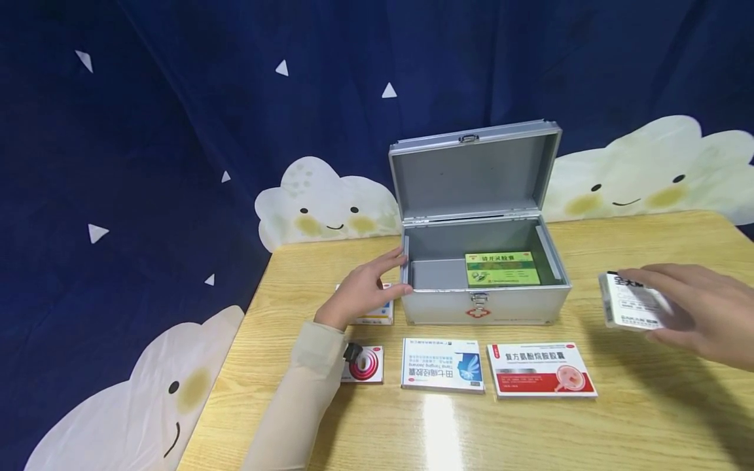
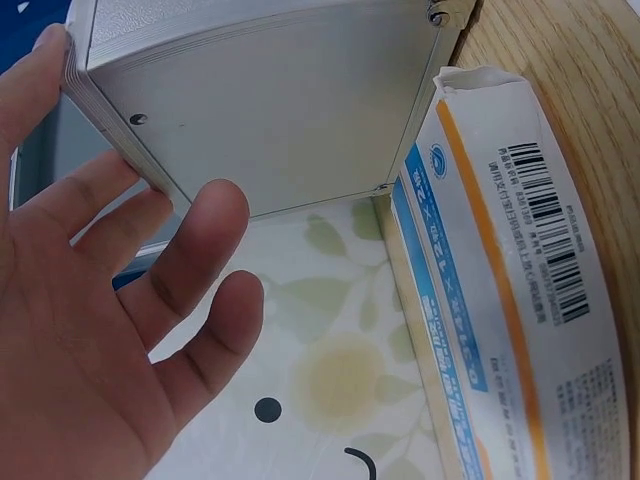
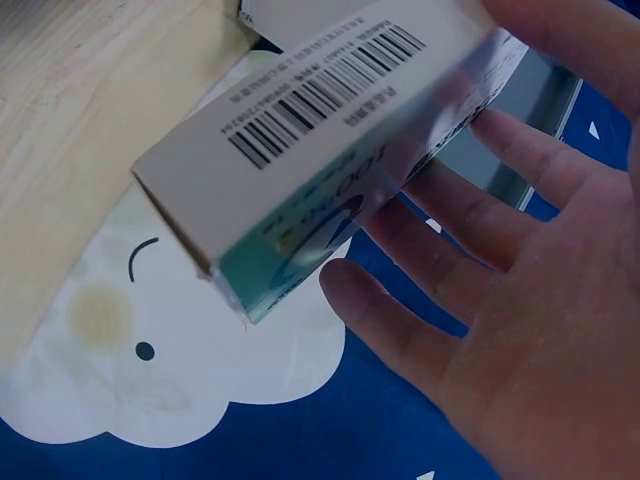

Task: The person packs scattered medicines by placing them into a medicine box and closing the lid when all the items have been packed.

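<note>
Resting spread, uncurled fingers on the left rim of the metal case (image 1: 427, 309), the left hand (image 1: 366, 288) seems to steady it while covering part of an orange-striped carton (image 1: 379, 314); below, the sleeve (image 1: 318, 356) overlaps a red-ringed carton (image 1: 366, 367). Next, a blue-and-white carton (image 1: 432, 356) lies flat, its print upside down. The lid (image 1: 471, 176) leans back, probably so the inside stays reachable; a green carton (image 1: 503, 269) lies there, on the right. Beyond a red-and-white carton (image 1: 536, 363), the right hand (image 1: 703, 313) pinches a white carton (image 1: 630, 304) above the surface (image 1: 501, 438), thumb opposing fingers, perhaps for a light grip; they hide its right end, and its small print blurs.
</note>
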### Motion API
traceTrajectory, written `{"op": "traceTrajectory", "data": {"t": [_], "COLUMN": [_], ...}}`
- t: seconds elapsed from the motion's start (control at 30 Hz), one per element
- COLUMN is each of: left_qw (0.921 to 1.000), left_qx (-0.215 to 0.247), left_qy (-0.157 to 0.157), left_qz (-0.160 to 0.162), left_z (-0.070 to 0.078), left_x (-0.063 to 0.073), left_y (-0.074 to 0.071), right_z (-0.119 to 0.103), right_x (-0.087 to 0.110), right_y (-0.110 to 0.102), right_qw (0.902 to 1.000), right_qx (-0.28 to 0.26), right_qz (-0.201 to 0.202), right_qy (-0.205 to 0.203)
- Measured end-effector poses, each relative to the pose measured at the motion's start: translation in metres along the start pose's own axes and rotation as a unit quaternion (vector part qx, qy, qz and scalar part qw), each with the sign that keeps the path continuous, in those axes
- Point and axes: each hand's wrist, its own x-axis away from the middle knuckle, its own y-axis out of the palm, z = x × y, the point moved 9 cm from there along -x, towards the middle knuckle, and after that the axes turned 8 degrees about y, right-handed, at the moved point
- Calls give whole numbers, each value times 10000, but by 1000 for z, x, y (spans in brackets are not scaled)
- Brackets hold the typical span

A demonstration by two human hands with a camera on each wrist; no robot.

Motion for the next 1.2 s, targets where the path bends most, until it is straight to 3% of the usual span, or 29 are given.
{"op": "traceTrajectory", "data": {"t": [0.13, 0.4, 0.63, 0.97, 1.2], "left_qw": [10000, 9999, 9999, 9999, 9999], "left_qx": [-36, -64, -28, -35, -11], "left_qy": [1, 100, 147, 160, 118], "left_qz": [5, -25, -18, -36, -76], "left_z": [1, 1, 1, 4, 3], "left_x": [0, 0, 0, -2, 1], "left_y": [0, -1, 0, -1, 0], "right_z": [-3, -4, -4, -9, -19], "right_x": [-1, -8, -9, -15, -14], "right_y": [-6, -1, -10, -10, -22], "right_qw": [9998, 9994, 9999, 9989, 9998], "right_qx": [-59, 33, -124, -18, -203], "right_qz": [161, -287, -68, -437, -54], "right_qy": [-138, 186, 67, 177, -48]}}
